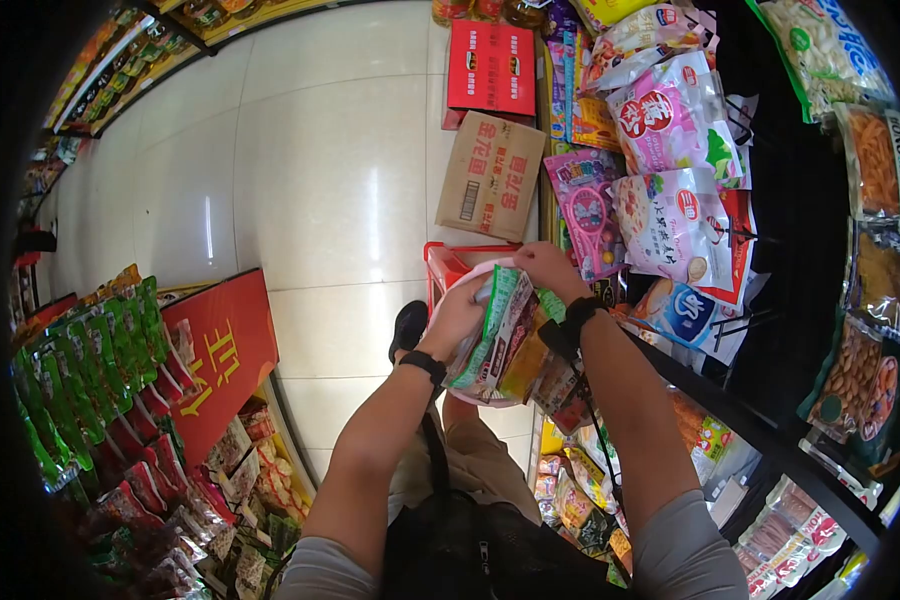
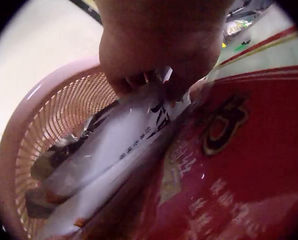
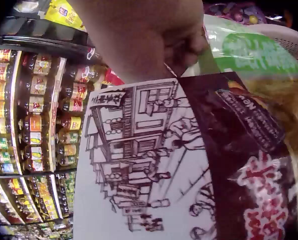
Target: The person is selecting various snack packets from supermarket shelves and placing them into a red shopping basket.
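A pink basket (image 2: 20,120) filled with packaged food is in front of the person's body. Inside it, the left hand (image 1: 456,318) pinches the top of a clear and white packet (image 2: 114,135), beside a red packet (image 2: 239,150). At the basket's far right side, the right hand (image 1: 550,270) grips the upper edge of a dark red and white packet with a line drawing of a street (image 3: 144,150). A green and clear packet (image 1: 500,325) lies between the hands. The right fingertips are partly hidden in the right wrist view.
Under the pink basket is a red basket (image 1: 448,262). A cardboard carton (image 1: 491,178) and a red box (image 1: 491,68) stand on the floor beyond. Hanging snack bags (image 1: 675,225) line the right, green packets (image 1: 90,350) the left. A shoe (image 1: 407,328) shows beside the basket.
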A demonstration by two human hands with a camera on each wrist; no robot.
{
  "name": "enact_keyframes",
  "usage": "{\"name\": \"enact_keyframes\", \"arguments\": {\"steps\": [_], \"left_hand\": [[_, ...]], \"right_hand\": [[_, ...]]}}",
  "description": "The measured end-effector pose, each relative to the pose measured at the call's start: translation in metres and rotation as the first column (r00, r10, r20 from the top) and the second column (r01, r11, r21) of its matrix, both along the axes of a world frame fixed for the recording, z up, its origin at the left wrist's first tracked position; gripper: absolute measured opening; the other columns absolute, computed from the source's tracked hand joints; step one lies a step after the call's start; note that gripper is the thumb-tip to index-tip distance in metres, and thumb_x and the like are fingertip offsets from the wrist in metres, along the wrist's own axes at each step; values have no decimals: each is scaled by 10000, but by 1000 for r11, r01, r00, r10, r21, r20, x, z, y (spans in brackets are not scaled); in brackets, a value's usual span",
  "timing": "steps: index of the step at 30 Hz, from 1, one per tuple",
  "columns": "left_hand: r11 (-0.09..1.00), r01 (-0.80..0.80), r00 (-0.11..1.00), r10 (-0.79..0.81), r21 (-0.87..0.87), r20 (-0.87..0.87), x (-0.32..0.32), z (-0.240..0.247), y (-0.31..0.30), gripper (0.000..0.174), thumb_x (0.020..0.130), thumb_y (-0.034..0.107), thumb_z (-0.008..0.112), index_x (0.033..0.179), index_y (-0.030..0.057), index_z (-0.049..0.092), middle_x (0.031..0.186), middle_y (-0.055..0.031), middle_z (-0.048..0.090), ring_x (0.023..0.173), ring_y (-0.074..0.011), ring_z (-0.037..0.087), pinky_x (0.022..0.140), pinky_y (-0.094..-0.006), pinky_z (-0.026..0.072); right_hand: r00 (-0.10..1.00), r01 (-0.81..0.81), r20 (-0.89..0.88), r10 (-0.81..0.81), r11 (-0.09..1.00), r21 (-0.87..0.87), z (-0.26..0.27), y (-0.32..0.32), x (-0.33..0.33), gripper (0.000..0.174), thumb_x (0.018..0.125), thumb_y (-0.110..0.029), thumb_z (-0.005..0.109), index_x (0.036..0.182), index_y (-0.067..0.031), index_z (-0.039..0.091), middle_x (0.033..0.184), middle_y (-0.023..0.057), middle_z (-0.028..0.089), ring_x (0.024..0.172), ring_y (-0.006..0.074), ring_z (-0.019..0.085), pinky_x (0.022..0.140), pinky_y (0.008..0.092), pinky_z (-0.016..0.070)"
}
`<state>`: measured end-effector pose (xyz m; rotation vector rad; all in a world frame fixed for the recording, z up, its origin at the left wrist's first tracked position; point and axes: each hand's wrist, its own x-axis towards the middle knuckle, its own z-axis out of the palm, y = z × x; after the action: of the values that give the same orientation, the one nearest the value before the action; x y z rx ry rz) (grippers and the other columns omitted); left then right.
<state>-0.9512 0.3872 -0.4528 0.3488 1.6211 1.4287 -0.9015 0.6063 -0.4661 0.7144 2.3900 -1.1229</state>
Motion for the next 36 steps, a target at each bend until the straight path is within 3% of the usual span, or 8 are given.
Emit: {"name": "enact_keyframes", "arguments": {"steps": [2,5,8,10,17,20,25,36], "left_hand": [[993,75,981,-90,-88,-175,0,2,-1,295,882,29,615,1174,11,651,1095,-139,692,1018,-210,652,894,-319,491],[983,-60,994,43,-172,-105,-2,2,-15,207,920,55,611,1110,-14,655,964,-65,687,888,-137,625,791,-288,499],[948,-318,927,314,-16,207,-14,6,-34,183,916,63,627,1088,11,662,920,-65,674,815,-107,609,757,-274,503],[900,-435,865,411,20,288,-16,16,-39,156,927,56,625,1075,7,644,931,-42,659,786,-109,582,731,-250,489],[914,-405,897,394,15,198,-12,16,-44,133,955,85,612,1054,-3,627,965,-65,668,858,-107,608,794,-257,507],[923,-384,906,372,21,201,-24,26,-49,146,961,115,622,1052,2,626,961,-62,668,846,-99,606,773,-249,509],[967,-218,971,229,-133,73,-30,36,-56,162,973,152,618,1038,5,633,886,-34,667,786,-83,598,721,-233,501],[897,-429,903,420,107,94,-27,88,-65,169,982,151,606,1083,18,626,907,-13,645,782,-80,584,697,-222,478]], "right_hand": [[999,-7,33,6,1000,19,-3,11,-3,255,833,-237,597,885,-20,720,824,187,680,784,353,667,737,442,516],[984,127,133,-121,991,-35,-5,17,-3,204,805,-211,656,842,-27,736,768,161,681,727,327,673,720,415,526],[985,132,116,-127,991,-39,2,19,0,209,811,-177,673,943,-26,730,805,104,693,705,188,671,623,327,522],[979,204,10,-203,977,-59,-17,13,6,225,820,-203,682,961,-34,729,890,153,700,811,275,675,716,368,525],[953,184,-121,-279,845,-503,18,1,-26,240,904,-161,604,1075,-15,689,893,78,697,870,203,661,777,335,512],[974,225,109,-197,810,-541,54,3,-34,187,912,-53,567,1050,-13,687,956,53,691,889,127,643,775,259,505],[991,-25,-132,-26,929,-370,48,1,-24,154,891,-102,610,992,-3,670,847,71,667,806,156,630,749,294,498],[945,-72,-324,-36,947,-313,132,-15,-37,183,912,-144,608,998,16,630,857,111,662,809,184,626,782,326,502]]}}
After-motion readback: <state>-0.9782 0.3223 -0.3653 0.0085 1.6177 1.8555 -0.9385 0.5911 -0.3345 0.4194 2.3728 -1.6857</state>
